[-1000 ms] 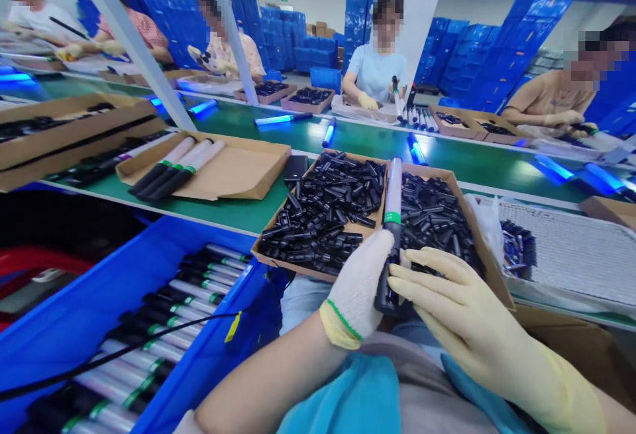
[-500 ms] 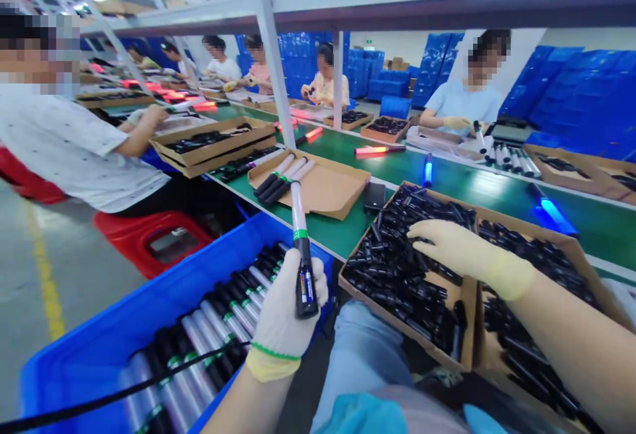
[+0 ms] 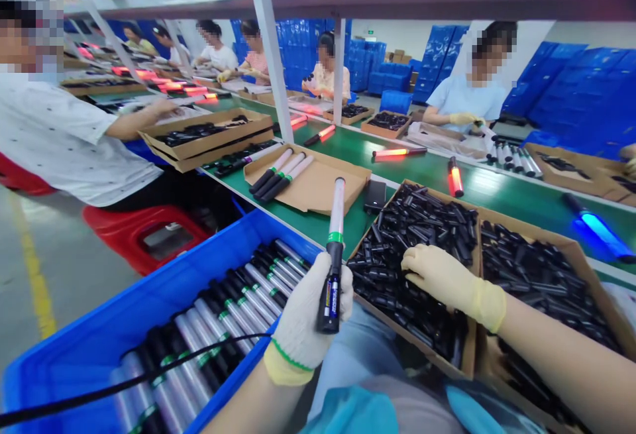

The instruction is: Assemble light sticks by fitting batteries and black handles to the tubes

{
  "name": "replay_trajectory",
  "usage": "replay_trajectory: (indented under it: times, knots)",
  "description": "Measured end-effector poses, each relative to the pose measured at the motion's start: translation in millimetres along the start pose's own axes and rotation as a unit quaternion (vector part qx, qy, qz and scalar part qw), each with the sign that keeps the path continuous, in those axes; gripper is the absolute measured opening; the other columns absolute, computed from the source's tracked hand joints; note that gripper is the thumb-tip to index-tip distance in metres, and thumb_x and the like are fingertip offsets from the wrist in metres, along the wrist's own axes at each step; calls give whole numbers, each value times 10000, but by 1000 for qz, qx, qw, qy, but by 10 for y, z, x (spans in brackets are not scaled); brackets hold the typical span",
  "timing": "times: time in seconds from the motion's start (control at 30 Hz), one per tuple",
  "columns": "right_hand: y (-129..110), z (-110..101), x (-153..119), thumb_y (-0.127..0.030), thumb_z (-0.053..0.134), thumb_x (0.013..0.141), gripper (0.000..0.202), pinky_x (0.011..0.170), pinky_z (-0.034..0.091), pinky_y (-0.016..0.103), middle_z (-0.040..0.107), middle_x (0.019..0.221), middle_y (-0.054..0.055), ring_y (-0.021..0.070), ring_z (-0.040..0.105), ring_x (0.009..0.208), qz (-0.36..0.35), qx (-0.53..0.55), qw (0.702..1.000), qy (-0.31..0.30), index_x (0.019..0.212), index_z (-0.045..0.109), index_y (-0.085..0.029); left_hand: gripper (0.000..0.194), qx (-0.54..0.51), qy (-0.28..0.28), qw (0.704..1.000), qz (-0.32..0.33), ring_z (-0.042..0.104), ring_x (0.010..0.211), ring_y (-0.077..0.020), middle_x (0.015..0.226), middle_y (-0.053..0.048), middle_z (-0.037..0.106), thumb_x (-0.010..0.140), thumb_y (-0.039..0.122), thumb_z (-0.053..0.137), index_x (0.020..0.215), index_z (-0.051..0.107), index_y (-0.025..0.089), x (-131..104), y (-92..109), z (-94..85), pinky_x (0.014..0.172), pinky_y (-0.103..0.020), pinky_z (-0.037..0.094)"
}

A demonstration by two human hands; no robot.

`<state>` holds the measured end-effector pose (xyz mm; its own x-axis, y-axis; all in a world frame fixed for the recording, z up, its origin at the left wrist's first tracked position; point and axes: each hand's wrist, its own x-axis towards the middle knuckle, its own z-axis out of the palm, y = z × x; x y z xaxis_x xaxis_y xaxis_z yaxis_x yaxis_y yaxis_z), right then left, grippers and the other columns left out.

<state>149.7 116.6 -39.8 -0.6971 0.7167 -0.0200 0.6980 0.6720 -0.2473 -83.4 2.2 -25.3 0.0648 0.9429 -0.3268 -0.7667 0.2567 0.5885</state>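
My left hand (image 3: 303,308), in a white knit glove over a yellowish one, is closed round the black handle of a light stick (image 3: 336,215). The stick stands nearly upright, with a clear tube and green ring above; batteries show in its open handle. My right hand (image 3: 440,278), in a thin yellowish glove, reaches into a cardboard box (image 3: 470,358) full of small black plastic pieces (image 3: 387,242). Its fingers are curled down onto the pile, and the fingertips are hidden. To the left, a blue crate (image 3: 64,368) holds rows of similar light sticks (image 3: 253,288).
A cardboard tray (image 3: 328,189) with several light sticks lies ahead. Lit sticks (image 3: 397,153) rest on the green belt (image 3: 348,146). A second box of black pieces (image 3: 541,275) stands right. A black cable (image 3: 218,348) crosses the crate. Co-workers (image 3: 64,129) sit nearby; a shelf post (image 3: 271,50) rises ahead.
My right hand has gone lower into the black pieces, its fingers now curled. My left hand has shifted right with the light stick. Lit sticks on the belt have changed position, with red ones nearer.
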Motion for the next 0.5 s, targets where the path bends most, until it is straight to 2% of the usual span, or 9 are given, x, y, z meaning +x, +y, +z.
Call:
replay_trajectory:
  times: [0.07,0.13,0.23,0.33,0.4,0.5]
  knots:
    - [27,-54,-67,-197,555,865,136,925,465,388,682,971,69,229,614,965,31,42,998,44,881,689,-195,307,-4,-2,1000,-25,483,495,-75,726,-7,531,944,414,496,853,583,133,-10,-59,97,437,-193,385]
    - [-9,-142,-192,-291,470,939,249,904,500,378,681,1040,71,209,632,967,72,85,990,90,1070,663,-205,334,-2,-3,999,-52,482,485,-73,714,-10,535,945,430,487,844,586,127,-27,-135,195,430,-188,386]
    - [-197,-234,-482,-404,484,937,393,751,561,333,683,987,45,183,662,844,139,256,948,129,1279,574,-232,392,8,-17,996,-89,472,466,-77,671,-7,521,954,468,446,821,585,127,-29,-282,311,418,-191,388]
    - [-436,-207,-783,-405,616,851,422,757,560,323,688,1007,34,195,656,894,171,438,873,125,1241,610,-243,422,3,-51,991,-123,487,480,-80,648,1,499,951,495,442,784,576,131,-2,-454,383,437,-191,403]
    - [-543,-143,-940,-385,633,845,391,822,543,332,690,1045,37,202,641,961,174,482,849,127,1207,623,-240,429,-3,-77,987,-143,498,495,-77,656,4,499,949,502,448,776,576,130,15,-567,425,454,-186,410]
    - [-588,-54,-1123,-348,635,861,391,841,528,328,684,1030,22,186,633,949,184,511,826,149,1238,591,-253,460,15,-108,981,-163,497,499,-75,636,8,481,947,524,439,760,579,128,16,-724,507,464,-185,413]
